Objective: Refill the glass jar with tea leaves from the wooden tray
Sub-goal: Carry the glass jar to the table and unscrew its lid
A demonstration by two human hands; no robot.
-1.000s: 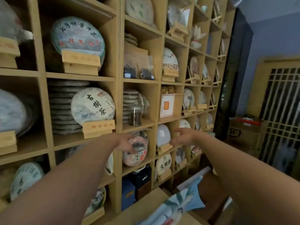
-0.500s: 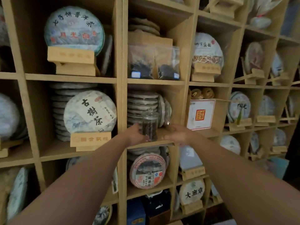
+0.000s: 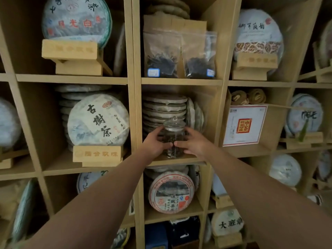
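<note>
A clear glass jar (image 3: 173,133) with a knobbed glass lid stands at the front of a middle shelf cubby, with dark tea leaves inside. My left hand (image 3: 156,143) wraps its left side and my right hand (image 3: 193,143) wraps its right side; the fingertips nearly meet in front of the glass. The jar's base rests on the shelf board (image 3: 177,160). No wooden tray is in view.
The wooden shelf wall holds wrapped round tea cakes on wooden stands. A stack of tea cakes (image 3: 164,107) sits right behind the jar. Two plastic bags of loose tea (image 3: 179,54) stand in the cubby above. A white box (image 3: 244,125) is in the cubby to the right.
The view has moved closer to the shelf. Both hands rose from below the cubby and closed around the jar from either side.
</note>
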